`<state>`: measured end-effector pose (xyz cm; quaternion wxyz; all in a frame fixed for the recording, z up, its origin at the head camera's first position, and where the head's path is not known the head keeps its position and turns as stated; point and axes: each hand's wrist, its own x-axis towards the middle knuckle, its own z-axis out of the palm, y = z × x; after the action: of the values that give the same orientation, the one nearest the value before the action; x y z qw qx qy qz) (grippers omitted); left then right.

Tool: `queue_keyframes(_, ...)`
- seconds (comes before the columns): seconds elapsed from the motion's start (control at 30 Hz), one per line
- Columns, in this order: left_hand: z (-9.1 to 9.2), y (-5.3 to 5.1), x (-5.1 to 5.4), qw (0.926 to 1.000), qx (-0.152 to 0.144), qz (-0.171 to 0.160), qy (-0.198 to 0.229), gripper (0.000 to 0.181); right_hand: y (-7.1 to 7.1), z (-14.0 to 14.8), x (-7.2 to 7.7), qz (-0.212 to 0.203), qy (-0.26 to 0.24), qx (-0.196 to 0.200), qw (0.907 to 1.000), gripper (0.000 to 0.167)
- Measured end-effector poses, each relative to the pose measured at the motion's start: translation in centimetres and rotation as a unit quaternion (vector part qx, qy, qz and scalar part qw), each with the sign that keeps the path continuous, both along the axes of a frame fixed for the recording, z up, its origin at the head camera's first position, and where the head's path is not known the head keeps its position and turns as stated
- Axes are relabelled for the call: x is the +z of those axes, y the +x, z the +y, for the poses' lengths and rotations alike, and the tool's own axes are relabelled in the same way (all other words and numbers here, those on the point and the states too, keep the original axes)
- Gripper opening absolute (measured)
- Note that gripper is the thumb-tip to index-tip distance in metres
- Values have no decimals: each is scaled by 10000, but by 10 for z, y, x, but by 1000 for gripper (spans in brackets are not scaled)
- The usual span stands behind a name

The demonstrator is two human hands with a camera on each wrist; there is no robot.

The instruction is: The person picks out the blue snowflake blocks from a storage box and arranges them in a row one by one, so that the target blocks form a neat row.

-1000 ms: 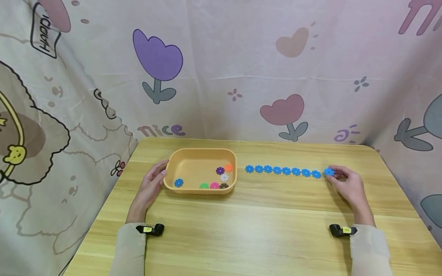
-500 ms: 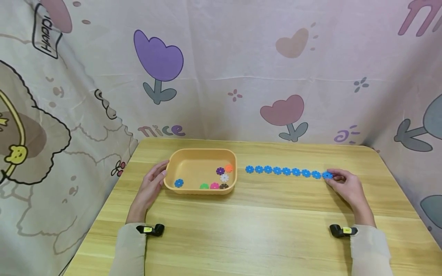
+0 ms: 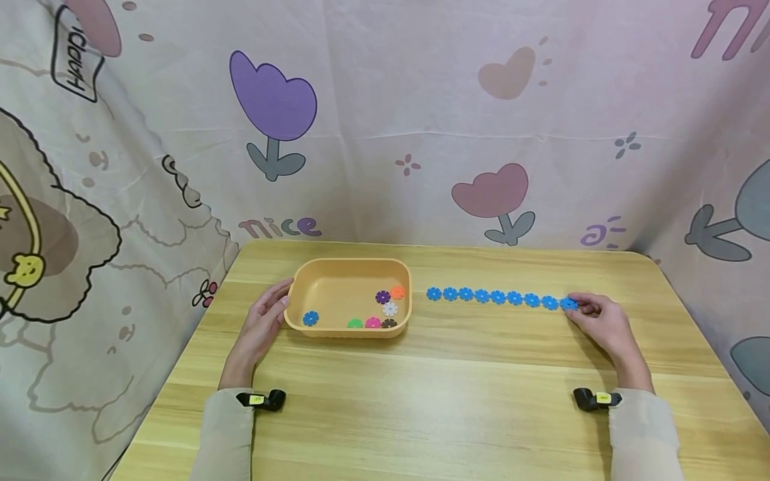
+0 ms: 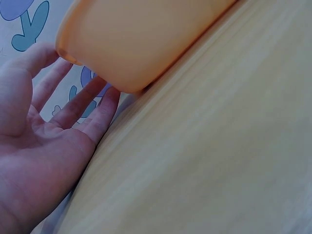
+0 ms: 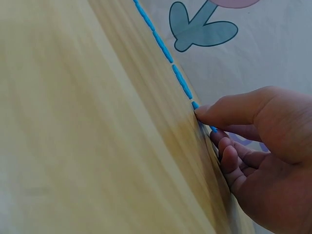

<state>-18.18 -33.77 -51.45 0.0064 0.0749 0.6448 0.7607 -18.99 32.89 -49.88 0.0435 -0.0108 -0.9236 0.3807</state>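
At the right end of a row of blue snowflake discs (image 3: 497,297), my right hand (image 3: 604,324) pinches the last blue snowflake disc (image 3: 568,303) between thumb and fingers. In the head view this disc lies at the row's level, up against its neighbour. The right wrist view shows the row edge-on, flat on the table, with the thumb (image 5: 214,113) on the end disc. My left hand (image 3: 259,327) touches the left end of a yellow-orange plastic basin (image 3: 349,333). In the left wrist view its fairly straight fingers (image 4: 80,103) rest against the basin's outer wall.
Inside the basin are a blue disc (image 3: 310,318), a purple disc (image 3: 383,297), an orange disc (image 3: 398,292), a white disc (image 3: 390,308) and several others along the front wall. A wooden table (image 3: 433,414) carries everything. A printed curtain (image 3: 385,80) hangs behind it.
My right hand has brought the held blue disc slightly left and toward me, closing the gap to the row's end. During the last half second it stays there. The left hand and basin keep still.
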Motion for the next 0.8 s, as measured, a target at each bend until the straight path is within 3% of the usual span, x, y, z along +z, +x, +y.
queue_keyframes(0.5,0,-2,2,10000,-15,37,-7,49,1,3,1,-43,-306,-17,9995,48)
queue_keyframes(0.8,0,0,1,10000,1,-16,-17,50,3,-12,24,397,-680,218,9967,44)
